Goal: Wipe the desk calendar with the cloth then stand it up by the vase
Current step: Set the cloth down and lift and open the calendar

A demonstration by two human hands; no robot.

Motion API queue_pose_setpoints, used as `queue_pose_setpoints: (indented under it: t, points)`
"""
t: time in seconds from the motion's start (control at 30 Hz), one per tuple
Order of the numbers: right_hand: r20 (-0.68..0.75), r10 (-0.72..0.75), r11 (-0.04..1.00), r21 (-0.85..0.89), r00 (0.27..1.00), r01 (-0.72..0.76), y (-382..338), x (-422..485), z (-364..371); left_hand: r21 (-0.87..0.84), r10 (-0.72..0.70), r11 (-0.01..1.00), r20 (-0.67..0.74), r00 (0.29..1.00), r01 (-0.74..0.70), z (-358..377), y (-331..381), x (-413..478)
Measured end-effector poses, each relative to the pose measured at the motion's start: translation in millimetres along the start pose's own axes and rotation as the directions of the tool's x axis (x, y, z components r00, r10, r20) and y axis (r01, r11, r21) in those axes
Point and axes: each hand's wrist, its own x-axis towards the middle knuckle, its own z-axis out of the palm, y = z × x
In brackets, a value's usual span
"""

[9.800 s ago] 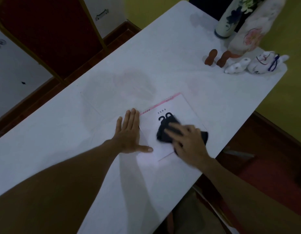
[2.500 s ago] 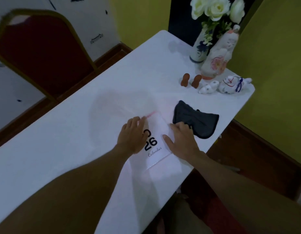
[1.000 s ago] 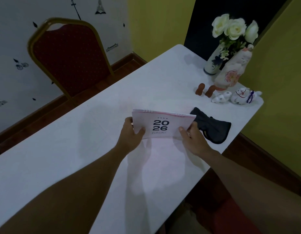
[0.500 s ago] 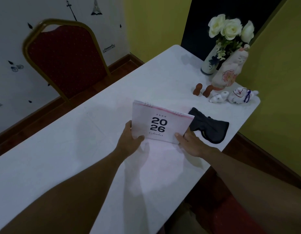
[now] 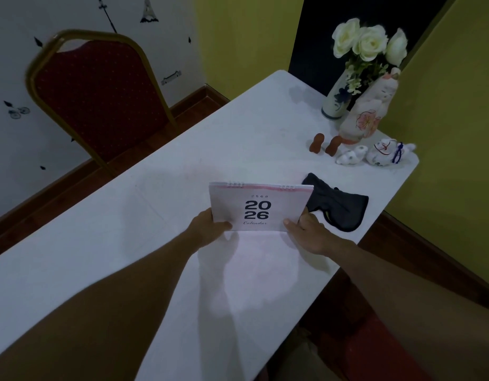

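Note:
The desk calendar [image 5: 258, 207], white with a pink top band, spiral rings and "2026" printed on it, stands upright near the middle of the white table [image 5: 144, 221], its cover facing me. My left hand [image 5: 209, 229] grips its lower left corner. My right hand [image 5: 306, 233] grips its lower right corner. The dark cloth [image 5: 338, 209] lies crumpled on the table just right of the calendar, with no hand on it. The white vase [image 5: 335, 101] with blue painting and white roses stands at the far right corner, well beyond the calendar.
A tall pale figurine [image 5: 367, 114] stands against the vase. In front of it are two small brown figures [image 5: 324, 144] and two white ceramic animals [image 5: 375, 155]. A red chair [image 5: 97, 97] stands beyond the table's left edge. The right table edge runs close to the cloth.
The cloth was set down to the right of the calendar. Both hands lifted the calendar from lying flat, and in the last second tipped it more upright, its cover squared toward me.

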Motion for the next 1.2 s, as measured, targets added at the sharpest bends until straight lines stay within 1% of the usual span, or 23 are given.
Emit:
queue_pose_setpoints:
  t: [0.03, 0.1, 0.17, 0.2, 0.27, 0.33, 0.4, 0.47, 0.57, 0.67, 0.77, 0.87, 1.0, 1.13, 1.2]
  points:
    - [-0.011, -0.024, 0.998, 0.063, 1.000, 0.025, -0.2, -1.1, -1.0, 0.015, 0.013, 1.000, -0.009, 1.000, -0.013, 2.2, -0.4, -0.2]
    - [-0.068, -0.076, 0.979, 0.182, 0.995, 0.088, -0.3, -4.4, -1.8, 0.001, 0.061, 0.998, -0.088, 0.994, -0.061, 6.8, -1.3, -0.6]
    - [-0.173, -0.100, 0.966, 0.221, 0.980, 0.138, -1.2, -8.6, -1.3, -0.021, 0.105, 0.994, -0.163, 0.981, -0.110, 10.3, -1.7, -1.6]
    - [-0.227, -0.111, 0.964, 0.212, 0.967, 0.160, -2.3, -10.2, -0.1, -0.024, 0.113, 0.993, -0.171, 0.979, -0.118, 11.4, -1.5, -2.4]
    - [-0.289, -0.127, 0.961, 0.201, 0.949, 0.190, -3.8, -11.9, 3.4, -0.002, 0.115, 0.993, -0.131, 0.985, -0.116, 11.9, -0.8, -2.9]
    - [-0.299, -0.123, 0.960, 0.206, 0.946, 0.190, -4.8, -12.5, 6.6, 0.022, 0.111, 0.994, -0.063, 0.992, -0.109, 9.5, 0.9, -2.4]
    - [-0.296, -0.119, 0.959, 0.213, 0.948, 0.187, -7.5, -13.3, 6.5, 0.000, 0.083, 0.997, -0.016, 0.996, -0.083, 5.2, 4.9, -2.5]
    - [-0.313, -0.127, 0.952, 0.228, 0.941, 0.204, -12.5, -13.7, 3.3, -0.039, 0.070, 0.997, 0.000, 0.998, -0.070, 1.8, 10.0, -3.4]
    - [-0.328, -0.147, 0.932, 0.270, 0.933, 0.242, -21.6, -10.8, -6.1, -0.115, 0.083, 0.990, -0.025, 0.996, -0.085, -2.5, 19.0, -4.7]
    - [-0.321, -0.150, 0.944, 0.234, 0.935, 0.232, -32.8, -1.6, -19.6, -0.162, 0.118, 0.979, -0.063, 0.991, -0.127, -9.2, 32.6, -5.5]
    - [-0.374, -0.166, 0.944, 0.206, 0.912, 0.257, -48.1, 12.0, -38.0, -0.184, 0.171, 0.965, -0.098, 0.980, -0.187, -17.2, 53.7, -3.3]
    - [-0.403, -0.136, 0.952, 0.198, 0.905, 0.232, -62.1, 34.4, -61.7, -0.181, 0.222, 0.953, -0.133, 0.966, -0.243, -26.8, 79.8, 8.2]
    - [-0.423, -0.114, 0.969, 0.153, 0.899, 0.195, -74.3, 78.6, -98.2, -0.169, 0.220, 0.952, -0.204, 0.954, -0.256, -36.5, 119.1, 35.4]
    - [-0.473, -0.106, 0.988, 0.045, 0.874, 0.144, -80.1, 122.3, -138.6, -0.166, 0.260, 0.939, -0.225, 0.939, -0.300, -38.7, 159.9, 73.0]
    - [-0.469, -0.116, 0.987, 0.048, 0.876, 0.156, -82.9, 143.3, -159.2, -0.168, 0.277, 0.933, -0.233, 0.932, -0.319, -38.0, 178.4, 95.5]
